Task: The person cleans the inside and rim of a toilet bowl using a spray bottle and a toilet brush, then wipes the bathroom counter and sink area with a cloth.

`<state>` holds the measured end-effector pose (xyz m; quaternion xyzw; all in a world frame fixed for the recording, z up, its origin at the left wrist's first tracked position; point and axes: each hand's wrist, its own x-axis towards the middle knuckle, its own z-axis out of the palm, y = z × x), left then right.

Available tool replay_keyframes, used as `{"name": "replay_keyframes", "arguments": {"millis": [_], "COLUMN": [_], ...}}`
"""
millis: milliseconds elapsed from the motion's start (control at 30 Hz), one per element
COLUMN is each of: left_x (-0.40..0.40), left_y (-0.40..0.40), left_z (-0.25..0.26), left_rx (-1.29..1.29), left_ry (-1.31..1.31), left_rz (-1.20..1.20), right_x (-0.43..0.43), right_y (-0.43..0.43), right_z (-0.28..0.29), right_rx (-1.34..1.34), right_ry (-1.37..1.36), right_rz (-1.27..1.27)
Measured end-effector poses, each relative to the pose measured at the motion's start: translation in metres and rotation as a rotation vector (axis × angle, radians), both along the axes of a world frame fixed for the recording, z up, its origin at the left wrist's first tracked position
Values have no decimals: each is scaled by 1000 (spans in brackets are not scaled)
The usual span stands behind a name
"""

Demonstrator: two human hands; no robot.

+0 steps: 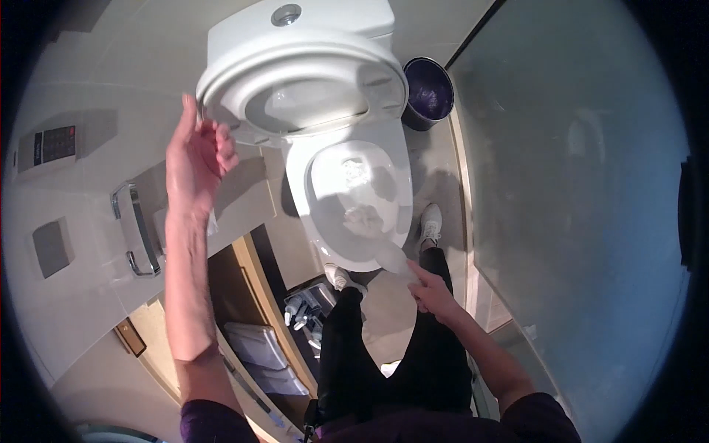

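My left hand (pixel 202 147) is raised beside the left edge of the lifted toilet seat (pixel 221 102). Its thumb points up, its fingers curl loosely, and no object shows in it. I cannot tell whether it touches the seat. My right hand (pixel 435 293) grips a white handled tool (pixel 394 259) whose outline is blurred. The tool slants over the front rim of the white toilet bowl (pixel 296 166). Its far end seems to lie inside the bowl, where pale matter or bristles (pixel 363 219) show unclearly.
A dark bin (pixel 427 94) stands right of the toilet, near a frosted glass panel (pixel 559 183). On the left wall are a chrome grab bar (pixel 143 230) and a control panel (pixel 54 145). An open drawer (pixel 260 346) and a tray of bottles (pixel 310 304) flank my left leg.
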<state>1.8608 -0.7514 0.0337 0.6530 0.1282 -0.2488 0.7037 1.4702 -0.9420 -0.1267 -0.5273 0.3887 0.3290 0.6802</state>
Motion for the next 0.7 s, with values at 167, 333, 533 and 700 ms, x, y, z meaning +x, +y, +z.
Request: {"name": "replay_keyframes", "arguments": {"millis": [167,333,533,700], "left_x": [66,155,198,200], "left_y": [26,4,-57,-92], "left_z": [-3,8,-29,-41], "left_rx": [389,621,453,480], "left_ry": [-229,-338,-492,-508], "left_rz": [-215,-585,-766,-800], "right_x": [-8,27,108,164], "right_y": [32,57,76,19], "right_z": [-54,-80,-171,-193], "right_rx": [-57,-670,-738,-778], "right_ry": [-143,-454,-277,-246], "right_rz": [-23,360,545,542]}}
